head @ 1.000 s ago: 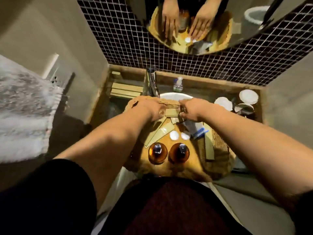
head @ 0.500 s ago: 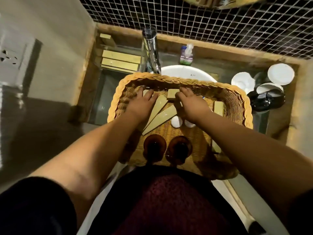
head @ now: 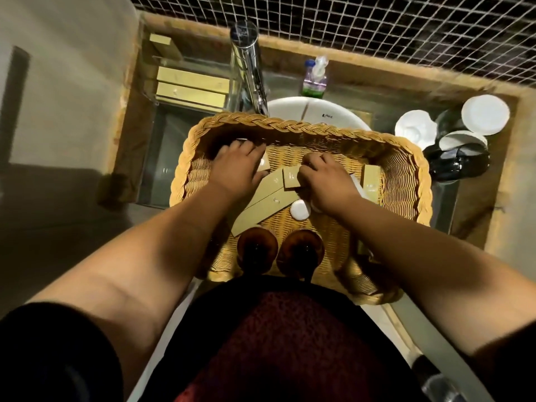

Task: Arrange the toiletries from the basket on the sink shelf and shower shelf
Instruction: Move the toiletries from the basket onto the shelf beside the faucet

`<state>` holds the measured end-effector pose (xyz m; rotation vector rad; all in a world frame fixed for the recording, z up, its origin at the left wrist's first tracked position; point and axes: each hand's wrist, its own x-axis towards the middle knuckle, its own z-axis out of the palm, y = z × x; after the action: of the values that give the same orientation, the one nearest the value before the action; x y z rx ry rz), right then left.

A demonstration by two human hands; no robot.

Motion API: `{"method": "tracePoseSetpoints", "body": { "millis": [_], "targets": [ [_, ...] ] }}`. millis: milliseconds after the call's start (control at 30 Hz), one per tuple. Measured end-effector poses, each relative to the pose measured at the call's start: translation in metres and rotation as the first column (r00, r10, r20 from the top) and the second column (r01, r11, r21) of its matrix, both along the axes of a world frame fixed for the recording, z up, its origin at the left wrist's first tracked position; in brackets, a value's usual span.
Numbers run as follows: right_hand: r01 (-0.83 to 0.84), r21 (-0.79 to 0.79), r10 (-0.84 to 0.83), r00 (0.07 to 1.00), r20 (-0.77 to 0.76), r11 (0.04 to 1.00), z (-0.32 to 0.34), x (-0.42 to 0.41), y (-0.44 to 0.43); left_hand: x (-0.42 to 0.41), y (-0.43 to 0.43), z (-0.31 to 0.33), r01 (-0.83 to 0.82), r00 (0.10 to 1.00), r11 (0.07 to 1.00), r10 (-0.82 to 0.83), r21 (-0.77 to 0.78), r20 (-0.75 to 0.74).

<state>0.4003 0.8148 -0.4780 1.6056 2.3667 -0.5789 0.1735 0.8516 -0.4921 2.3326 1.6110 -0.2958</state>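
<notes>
While both hands are reaching into the woven wicker basket (head: 290, 126) over the sink, the left hand (head: 237, 166) is curling onto a small tan box (head: 265, 166) near its far edge, the right hand (head: 327, 181) pinching another tan box (head: 291, 177); lifting one at a time seems wisest.

Glass sink shelf (head: 162, 158) under tan boxes (head: 190, 85), green bottle (head: 313, 82), white dishes (head: 452, 123); wicker basket (head: 290, 127) over basin (head: 313, 110)

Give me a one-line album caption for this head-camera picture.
Both hands, left and right, sort small boxes in a wicker basket over the sink.
</notes>
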Motion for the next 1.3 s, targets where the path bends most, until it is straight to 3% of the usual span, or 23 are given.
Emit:
{"method": "tracePoseSetpoints", "body": {
  "millis": [300, 467, 600, 767, 867, 1033, 1300],
  "targets": [
    [-0.088, -0.068, 0.090, 0.995, 0.031, 0.994, 0.014, 0.006, 0.014, 0.005, -0.015, 0.001, -0.192, 0.978, 0.977, 0.199, -0.097, 0.066],
    [-0.008, 0.004, 0.008, 0.997, -0.077, 1.000, 0.016, -0.004, 0.011, 0.001, -0.019, 0.000, -0.263, 0.959, 0.960, 0.272, -0.100, 0.085],
    [0.047, 0.075, -0.042, 0.996, -0.076, 0.996, 0.015, -0.014, 0.009, 0.000, -0.021, -0.001, -0.275, 0.957, 0.956, 0.282, -0.104, 0.064],
    [0.261, 0.090, -0.249, 0.961, -0.122, 0.961, 0.009, -0.033, -0.003, 0.002, -0.020, 0.000, -0.323, 0.935, 0.934, 0.340, -0.154, 0.100],
    [0.217, 0.109, -0.207, 0.974, -0.094, 0.970, 0.008, -0.040, -0.001, 0.003, -0.014, 0.004, -0.391, 0.893, 0.894, 0.426, -0.218, 0.145],
    [0.264, -0.005, -0.255, 0.927, -0.276, 0.965, 0.006, -0.028, 0.002, -0.003, -0.005, 0.006, -0.344, 0.903, 0.896, 0.398, -0.279, 0.165],
    [0.296, -0.125, -0.319, 0.914, -0.249, 0.947, 0.004, -0.009, 0.006, 0.002, -0.005, 0.001, -0.363, 0.901, 0.900, 0.405, -0.243, 0.154]
  ]
}}
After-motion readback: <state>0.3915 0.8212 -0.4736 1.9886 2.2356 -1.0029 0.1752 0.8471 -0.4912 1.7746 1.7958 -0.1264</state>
